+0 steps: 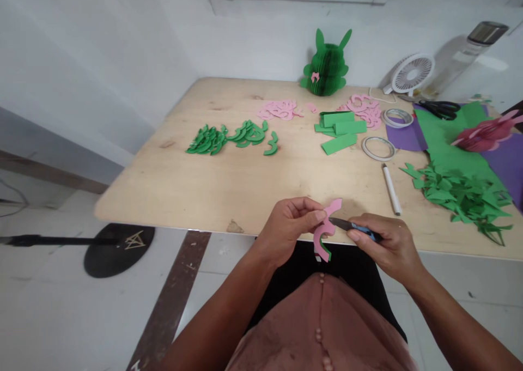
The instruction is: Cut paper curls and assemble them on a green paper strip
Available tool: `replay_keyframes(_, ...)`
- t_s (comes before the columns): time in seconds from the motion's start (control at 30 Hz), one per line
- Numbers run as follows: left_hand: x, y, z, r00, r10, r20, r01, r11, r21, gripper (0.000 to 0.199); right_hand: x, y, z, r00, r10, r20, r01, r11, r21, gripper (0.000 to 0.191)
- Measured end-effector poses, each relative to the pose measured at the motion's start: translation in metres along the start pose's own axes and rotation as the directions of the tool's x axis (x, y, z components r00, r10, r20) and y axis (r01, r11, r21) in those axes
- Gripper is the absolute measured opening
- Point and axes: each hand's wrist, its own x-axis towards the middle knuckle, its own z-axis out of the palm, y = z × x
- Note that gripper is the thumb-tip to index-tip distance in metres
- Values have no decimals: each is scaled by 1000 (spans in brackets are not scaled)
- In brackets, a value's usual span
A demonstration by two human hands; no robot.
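My left hand (pixel 288 226) pinches a wavy pink paper cutout (pixel 324 240) just over the table's front edge. A sliver of green paper (pixel 326 251) shows behind its lower end. In my right hand (pixel 386 243) is a pair of scissors (pixel 341 223) with dark blades and a black-and-blue handle, mostly covered by my fingers. The blades point left and meet the middle of the pink cutout near my left fingertips. Curved green cutouts (pixel 206 139) lie piled at the table's left, with one loose green piece (pixel 271 144) beside them.
Farther back are pink cutouts (pixel 278 109), green strips (pixel 341 126) and a green paper honeycomb figure (pixel 326 68). To the right lie tape rolls (pixel 378 148), a white marker (pixel 391 189), green scraps (pixel 453 194), black-handled scissors (pixel 441 108) and a pink paper figure (pixel 486 134). A small fan (pixel 412 72) stands behind.
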Motion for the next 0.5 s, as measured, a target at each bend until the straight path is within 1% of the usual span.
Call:
replay_keyframes(0.13,0,0,1,1000,23,-16,-23,999,32,17,1,-2,-1,1000,2,2,-2,1000,-12,20)
replay_keyframes(0.27,0,-1,2,999,36,-29,-35,998,54,16,1,-4,-1,1000,29,-12,-29,999,-31,21)
replay_keyframes(0.33,0,-1,3,997,58,-47,-55,997,56,15,0,-3,-1,998,64,-20,-64,998,-20,23)
replay_keyframes(0.43,0,-2,4,991,100,-87,-93,992,81,14,-2,-1,-2,989,147,-32,-147,989,15,26)
replay_keyframes(0.5,0,-3,4,984,132,-117,-118,986,117,13,-3,1,-2,980,200,-15,-199,979,34,28)
